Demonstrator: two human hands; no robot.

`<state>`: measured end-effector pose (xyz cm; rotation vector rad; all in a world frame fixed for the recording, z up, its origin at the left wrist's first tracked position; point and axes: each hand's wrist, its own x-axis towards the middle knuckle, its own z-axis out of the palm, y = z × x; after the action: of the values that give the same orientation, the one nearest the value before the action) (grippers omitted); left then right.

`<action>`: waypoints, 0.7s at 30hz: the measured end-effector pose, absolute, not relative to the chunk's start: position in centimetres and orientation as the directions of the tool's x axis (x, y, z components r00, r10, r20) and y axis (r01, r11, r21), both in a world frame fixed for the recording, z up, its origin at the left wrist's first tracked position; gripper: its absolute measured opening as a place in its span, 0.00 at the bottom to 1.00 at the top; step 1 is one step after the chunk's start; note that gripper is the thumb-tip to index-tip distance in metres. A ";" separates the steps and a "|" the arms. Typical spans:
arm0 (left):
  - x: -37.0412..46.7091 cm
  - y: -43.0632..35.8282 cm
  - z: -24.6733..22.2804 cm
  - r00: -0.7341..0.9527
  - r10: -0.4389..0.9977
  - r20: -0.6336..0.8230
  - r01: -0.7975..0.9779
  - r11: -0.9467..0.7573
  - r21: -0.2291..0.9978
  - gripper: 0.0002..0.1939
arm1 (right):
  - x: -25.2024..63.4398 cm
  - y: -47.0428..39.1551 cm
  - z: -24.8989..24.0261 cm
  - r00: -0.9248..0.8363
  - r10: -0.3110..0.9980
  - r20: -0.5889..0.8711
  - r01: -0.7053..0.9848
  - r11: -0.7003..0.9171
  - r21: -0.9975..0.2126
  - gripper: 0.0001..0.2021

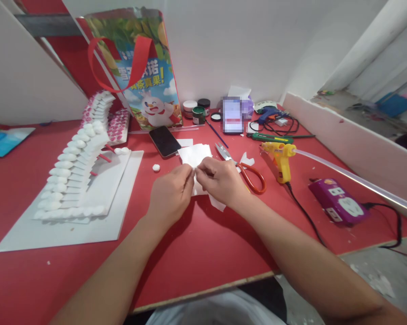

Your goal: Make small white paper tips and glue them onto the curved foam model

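Observation:
My left hand (172, 192) and my right hand (222, 179) meet fingertip to fingertip above the middle of the red table. Both are closed in a pinch; a small whitish bit shows between the fingertips, too hidden to name. Behind and below them is white paper (194, 154), partly covered by the fingers. Orange-handled scissors (254, 178) lie open just right of my right hand, beside paper scraps (247, 160). A small white cotton-like piece (156, 168) lies left of my left hand. Further left, a curved stepped model (75, 174) with white padded tips stands on a white board (122, 216).
A black phone (165, 141) lies behind my hands. At the back stand a printed bag (149, 76), paint jars (198, 116) and a propped phone (232, 116). On the right are a yellow glue gun (282, 160) with a long glue stick and a purple power strip (339, 201) with cords.

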<state>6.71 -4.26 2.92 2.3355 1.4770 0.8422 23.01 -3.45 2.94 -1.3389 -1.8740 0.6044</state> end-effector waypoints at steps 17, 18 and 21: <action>6.7 -4.1 2.8 0.297 0.901 0.316 0.646 -0.434 0.628 0.14 | 23.0 -3.4 3.1 -0.196 0.962 0.191 0.474 0.263 -0.840 0.06; 6.7 -4.1 2.9 0.279 0.912 0.300 0.616 -0.410 0.672 0.14 | 23.0 -3.4 3.1 -0.211 0.958 0.195 0.483 0.275 -0.831 0.07; 6.6 -4.1 3.0 0.266 0.923 0.277 0.584 -0.383 0.716 0.14 | 23.1 -3.3 3.2 -0.246 0.948 0.201 0.517 0.304 -0.800 0.07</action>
<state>6.61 -4.13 2.96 2.0643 1.3592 0.9418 23.13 -3.34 3.18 -1.3046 -1.8822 0.7949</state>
